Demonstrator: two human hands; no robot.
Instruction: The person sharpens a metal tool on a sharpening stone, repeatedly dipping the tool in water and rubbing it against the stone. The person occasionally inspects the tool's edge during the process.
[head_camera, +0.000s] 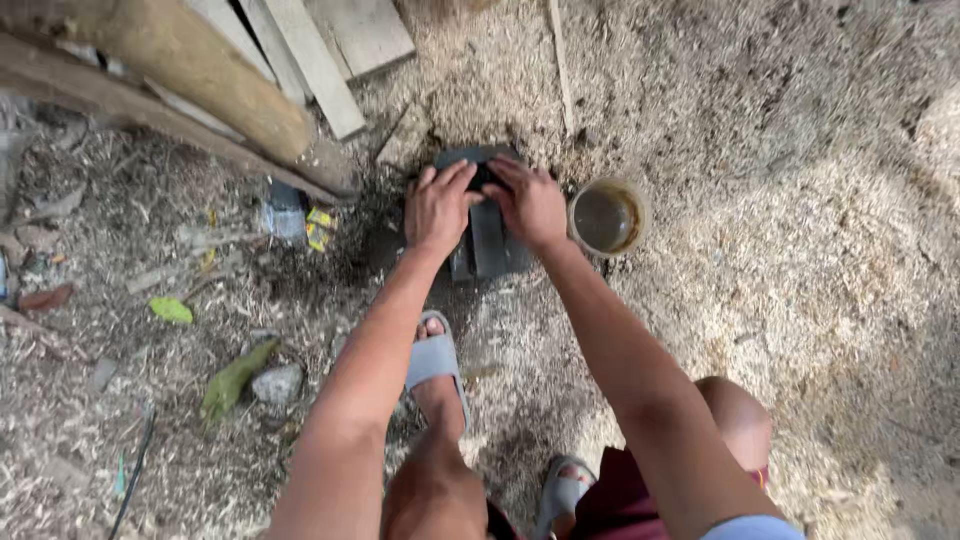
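Observation:
A dark grey flat stone block (489, 242) lies on the sawdust-covered ground in the upper middle of the head view. My left hand (438, 206) presses down on its left side, fingers closed over a small dark object at the block's far end. My right hand (530, 202) rests on the right side, fingers meeting the left hand's over the same dark object (484, 176). What that object is cannot be made out. Both arms reach straight forward from below.
A round cup of murky liquid (606, 217) stands just right of the block. Logs (190, 60) and planks (320, 60) lie at the upper left. Stones, leaves and litter (290, 212) are scattered left. My sandalled feet (437, 360) stand below the block.

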